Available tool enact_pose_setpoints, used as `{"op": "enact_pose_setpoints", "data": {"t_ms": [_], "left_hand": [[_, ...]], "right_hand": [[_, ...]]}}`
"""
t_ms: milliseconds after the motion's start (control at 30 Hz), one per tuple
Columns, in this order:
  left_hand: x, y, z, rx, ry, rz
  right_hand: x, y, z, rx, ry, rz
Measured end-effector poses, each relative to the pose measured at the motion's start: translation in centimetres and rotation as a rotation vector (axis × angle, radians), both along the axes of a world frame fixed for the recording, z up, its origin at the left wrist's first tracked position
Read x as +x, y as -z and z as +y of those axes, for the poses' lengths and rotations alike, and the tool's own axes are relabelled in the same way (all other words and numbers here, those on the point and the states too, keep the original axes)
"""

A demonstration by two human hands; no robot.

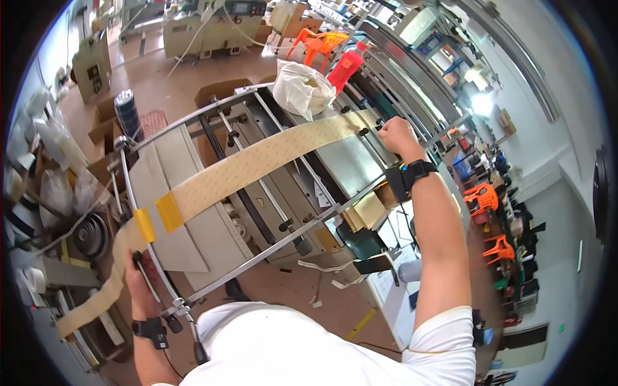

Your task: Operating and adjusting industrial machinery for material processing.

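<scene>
The strip [264,154] lies just left of the curled fingers of the right hand [399,137], the hand nearer its upper end, its long axis slanting down-left past the left hand [140,286]; whether either hand's fingers grip it cannot be told.

Reddish-brown floor [149,76] is stretching around the place — one orange chair [322,45] is sitting up back, more orange seats [484,193] are standing off right — and a bright light [483,103] is glaring near the pale wall [529,141].
</scene>
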State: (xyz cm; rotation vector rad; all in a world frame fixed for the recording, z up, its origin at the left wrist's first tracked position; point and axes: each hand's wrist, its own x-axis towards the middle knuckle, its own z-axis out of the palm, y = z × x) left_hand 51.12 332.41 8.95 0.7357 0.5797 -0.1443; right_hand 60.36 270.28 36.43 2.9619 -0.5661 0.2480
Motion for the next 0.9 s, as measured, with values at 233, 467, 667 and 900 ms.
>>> {"op": "enact_pose_setpoints", "data": {"t_ms": [233, 467, 667, 900], "left_hand": [[0.2, -2.0, 0.1, 0.077, 0.027, -0.118], [0.3, -1.1, 0.1, 0.139, -0.012, -0.108], [-0.2, -0.8, -0.1, 0.152, -0.056, -0.063], [0.1, -0.8, 0.3, 0.161, -0.082, -0.031]], "right_hand": [[5.0, 7.2, -7.0, -0.039, -0.03, -0.073], [7.9, 7.7, -7.2, 0.085, 0.155, 0.049], [8.1, 7.9, -8.8, 0.037, 0.029, 0.113], [7.4, 7.3, -8.1, 0.034, -0.073, 0.137]]}}
